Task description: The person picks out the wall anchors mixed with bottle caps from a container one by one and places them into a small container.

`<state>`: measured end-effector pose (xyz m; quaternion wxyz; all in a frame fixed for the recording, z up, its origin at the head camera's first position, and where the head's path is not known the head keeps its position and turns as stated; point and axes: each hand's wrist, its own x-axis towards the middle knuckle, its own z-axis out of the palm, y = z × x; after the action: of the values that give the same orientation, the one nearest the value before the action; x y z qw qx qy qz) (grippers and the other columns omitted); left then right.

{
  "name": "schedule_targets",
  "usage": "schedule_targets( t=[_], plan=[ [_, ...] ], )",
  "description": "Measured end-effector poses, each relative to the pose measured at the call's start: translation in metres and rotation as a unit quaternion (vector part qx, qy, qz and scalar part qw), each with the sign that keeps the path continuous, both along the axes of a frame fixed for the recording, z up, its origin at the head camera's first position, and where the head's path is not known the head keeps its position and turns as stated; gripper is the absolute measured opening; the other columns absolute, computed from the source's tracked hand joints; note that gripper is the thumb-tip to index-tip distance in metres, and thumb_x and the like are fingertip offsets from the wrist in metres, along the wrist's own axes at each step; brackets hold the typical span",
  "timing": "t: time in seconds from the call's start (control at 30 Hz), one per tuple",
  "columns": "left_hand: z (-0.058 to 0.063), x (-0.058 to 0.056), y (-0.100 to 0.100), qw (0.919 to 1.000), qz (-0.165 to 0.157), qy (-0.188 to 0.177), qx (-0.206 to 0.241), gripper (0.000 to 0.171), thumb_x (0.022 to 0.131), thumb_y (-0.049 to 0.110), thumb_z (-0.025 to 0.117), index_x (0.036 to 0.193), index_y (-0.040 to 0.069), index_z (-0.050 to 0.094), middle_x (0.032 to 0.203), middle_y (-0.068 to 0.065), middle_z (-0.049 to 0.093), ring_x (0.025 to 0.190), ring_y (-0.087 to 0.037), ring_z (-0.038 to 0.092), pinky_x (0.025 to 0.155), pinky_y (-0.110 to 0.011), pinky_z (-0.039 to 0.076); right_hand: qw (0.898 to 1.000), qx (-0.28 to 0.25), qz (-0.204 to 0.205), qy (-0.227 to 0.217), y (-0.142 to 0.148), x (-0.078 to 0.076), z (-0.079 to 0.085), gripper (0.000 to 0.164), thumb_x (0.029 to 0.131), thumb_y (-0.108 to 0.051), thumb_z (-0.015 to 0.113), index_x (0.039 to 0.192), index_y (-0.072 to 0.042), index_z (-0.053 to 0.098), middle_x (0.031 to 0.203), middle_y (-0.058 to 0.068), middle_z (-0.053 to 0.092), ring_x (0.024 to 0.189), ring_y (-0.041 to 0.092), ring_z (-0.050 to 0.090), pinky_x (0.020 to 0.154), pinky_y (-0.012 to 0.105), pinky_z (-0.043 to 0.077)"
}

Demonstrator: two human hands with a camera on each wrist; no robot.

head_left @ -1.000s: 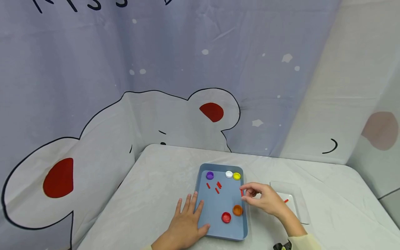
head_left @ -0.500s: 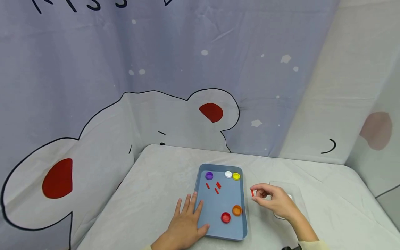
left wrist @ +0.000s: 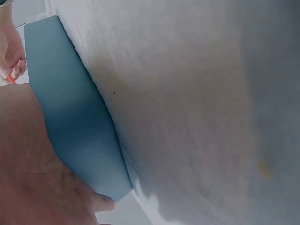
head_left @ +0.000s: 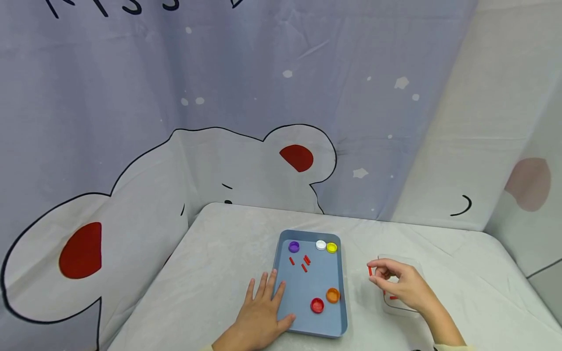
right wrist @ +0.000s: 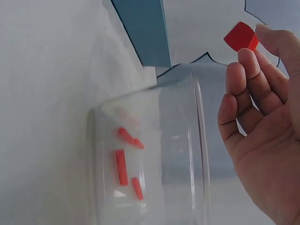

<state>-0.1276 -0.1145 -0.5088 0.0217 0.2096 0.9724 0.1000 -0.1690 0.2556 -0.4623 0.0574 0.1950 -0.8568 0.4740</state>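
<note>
And there it was, the right hand (head_left: 401,282) with thumb and forefinger pinching one red stick (head_left: 370,271), held between the tray and the clear box, just off the box's near side edge! The left hand (head_left: 258,319) lay spread across the tray's left rim, thumb reaching over the near corner, seemingly there to steady it. The clear box (right wrist: 178,164) stood right by the working hand, with several loose red pieces (right wrist: 121,167) showing through its wall. Across the gap, the blue tray (head_left: 303,288) carried more short sticks (head_left: 307,260) in its far half, and round cups: a purple cup (head_left: 293,246) at the far left, a white cup (head_left: 321,245) close beside a yellow cup (head_left: 331,247) at the far right, an orange cup (head_left: 332,295) and a red cup (head_left: 317,305) nearer the person. It all sat on a cloth-covered table (head_left: 219,253). The step looked like carrying a single stick between box and tray, direction impossible to call; next it probably wanted a firm pinch, clearance over a wall, then a gentle release.
</note>
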Motion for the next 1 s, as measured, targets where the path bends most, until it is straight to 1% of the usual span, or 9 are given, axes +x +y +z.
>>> schedule_targets(
  t=[0.13,0.2,0.3,0.37,0.5,0.7,0.9,1.0],
  plan=[
    [0.002,0.000,0.001,0.9999,0.004,-0.015,0.006,0.083,0.097,0.067,0.045,0.154,0.007,0.043,0.167,-0.019,0.019,0.153,-0.043,0.016,0.118,-0.067,0.009,1.000,-0.005,0.000,0.005,0.008,0.002,-0.001,0.026,0.089,-0.011,0.078,0.113,-0.009,0.071,0.080,-0.006,0.066,0.073,0.007,0.062,0.049,0.033,0.054],
    [0.004,0.001,0.001,0.9997,0.007,-0.022,0.006,0.083,0.097,0.068,0.044,0.154,0.008,0.042,0.167,-0.018,0.018,0.153,-0.042,0.016,0.119,-0.066,0.008,1.000,0.000,-0.003,0.014,0.013,0.003,-0.002,0.025,0.089,-0.010,0.078,0.113,-0.009,0.071,0.080,-0.006,0.067,0.073,0.007,0.062,0.053,0.032,0.055],
    [0.005,0.001,0.002,0.9996,0.009,-0.026,0.001,0.084,0.097,0.069,0.042,0.155,0.009,0.042,0.168,-0.018,0.018,0.154,-0.041,0.015,0.119,-0.065,0.008,0.999,0.013,-0.008,0.035,0.019,0.004,-0.003,0.025,0.088,-0.008,0.078,0.112,-0.008,0.072,0.080,-0.007,0.067,0.073,0.008,0.062,0.060,0.026,0.053],
    [0.006,0.002,0.002,0.9996,0.009,-0.027,-0.001,0.084,0.097,0.070,0.041,0.155,0.009,0.041,0.168,-0.017,0.017,0.154,-0.041,0.015,0.119,-0.065,0.007,0.998,0.023,-0.013,0.050,0.023,0.005,-0.004,0.026,0.087,-0.007,0.079,0.112,-0.007,0.072,0.080,-0.009,0.067,0.072,0.007,0.062,0.064,0.022,0.049],
    [0.005,0.001,0.002,0.9996,0.008,-0.027,0.000,0.084,0.097,0.070,0.041,0.155,0.009,0.041,0.168,-0.017,0.017,0.154,-0.041,0.015,0.119,-0.066,0.007,0.998,0.025,-0.019,0.060,0.030,0.006,-0.005,0.027,0.086,-0.005,0.079,0.112,-0.003,0.072,0.080,-0.009,0.066,0.072,0.007,0.062,0.067,0.020,0.047],
    [0.003,0.001,0.001,0.9997,0.006,-0.022,0.000,0.085,0.097,0.070,0.041,0.155,0.008,0.042,0.167,-0.018,0.018,0.153,-0.042,0.016,0.119,-0.066,0.008,0.998,0.027,-0.034,0.047,0.043,0.009,-0.005,0.026,0.087,-0.006,0.078,0.112,0.000,0.071,0.080,-0.006,0.067,0.073,0.008,0.062,0.067,0.020,0.048],
    [0.003,0.001,0.001,0.9999,0.003,-0.015,0.000,0.085,0.097,0.070,0.040,0.155,0.008,0.042,0.167,-0.018,0.019,0.153,-0.042,0.016,0.119,-0.066,0.009,0.998,0.030,-0.045,0.025,0.053,0.013,-0.005,0.028,0.088,-0.008,0.078,0.114,-0.001,0.070,0.082,-0.003,0.069,0.076,0.008,0.064,0.069,0.020,0.049],
    [0.003,0.001,0.000,0.9999,0.003,-0.013,0.001,0.084,0.097,0.070,0.040,0.154,0.008,0.042,0.167,-0.018,0.019,0.153,-0.042,0.016,0.118,-0.066,0.009,0.998,0.029,-0.047,0.023,0.057,0.014,-0.006,0.026,0.089,-0.007,0.078,0.113,-0.002,0.070,0.082,-0.002,0.068,0.076,0.008,0.063,0.068,0.020,0.049]
  ],
)
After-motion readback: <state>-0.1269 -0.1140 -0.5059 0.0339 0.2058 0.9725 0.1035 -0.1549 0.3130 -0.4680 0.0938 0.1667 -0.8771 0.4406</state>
